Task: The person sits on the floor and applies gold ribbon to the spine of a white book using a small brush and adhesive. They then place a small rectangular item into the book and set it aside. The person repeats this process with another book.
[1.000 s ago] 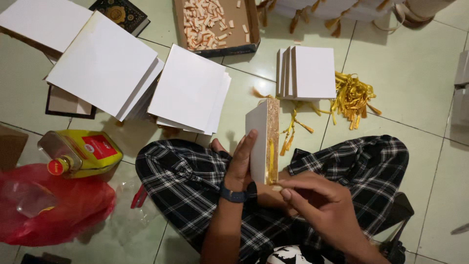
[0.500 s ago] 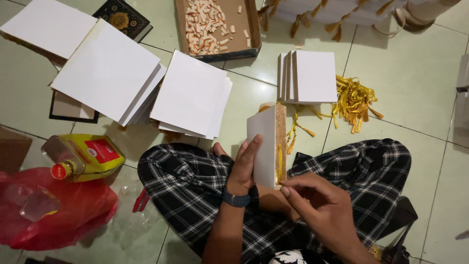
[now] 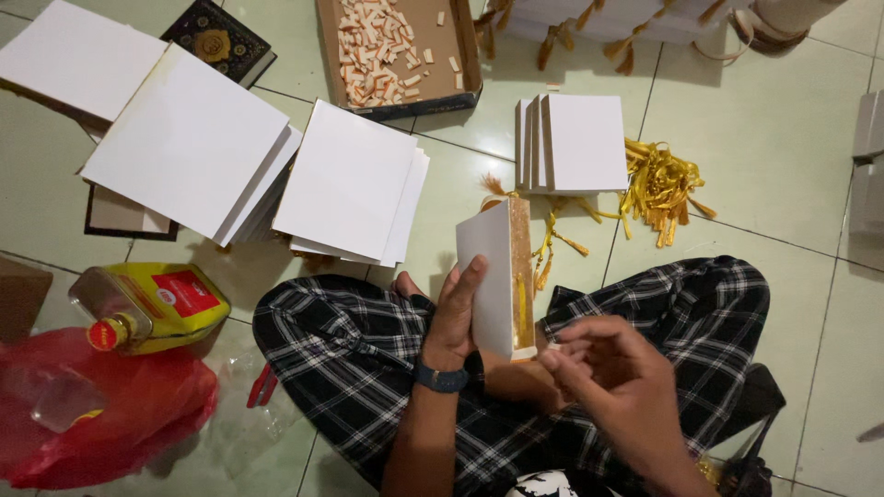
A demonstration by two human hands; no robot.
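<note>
Left hand (image 3: 458, 317): clamped flat on the white book block (image 3: 497, 276), fingers spread up its pale face, dark watch at the wrist.
Right hand (image 3: 615, 373): at 4 o'clock of the block, fingertips pinched together just beside its lower gilt corner; whether anything sits between them cannot be told.
White book block: upright over the checked lap, gold edge turned to 3 o'clock, yellow ribbon running down that edge.
Yellow bottle (image 3: 152, 308): lying on its side at 9 o'clock, red rectangular label on top, red cap pointing to 8 o'clock, resting against a red plastic bag (image 3: 101, 419).
Cardboard tray (image 3: 396, 51): at 12 o'clock, brown, shallow, filled with small pale strips.
Dark book (image 3: 219, 41): at 11 o'clock, black cover with round gold emblem, partly under white sheets (image 3: 189, 138).
Stack of white blocks (image 3: 575, 143): at 1 o'clock, standing side by side, gold tassels (image 3: 658, 189) heaped just beside at 2 o'clock.
Change from half a second ago: block tipped slightly more upright, gilt edge shown fuller; right hand shifted from the edge's middle down to the lower corner; left hand unchanged.
</note>
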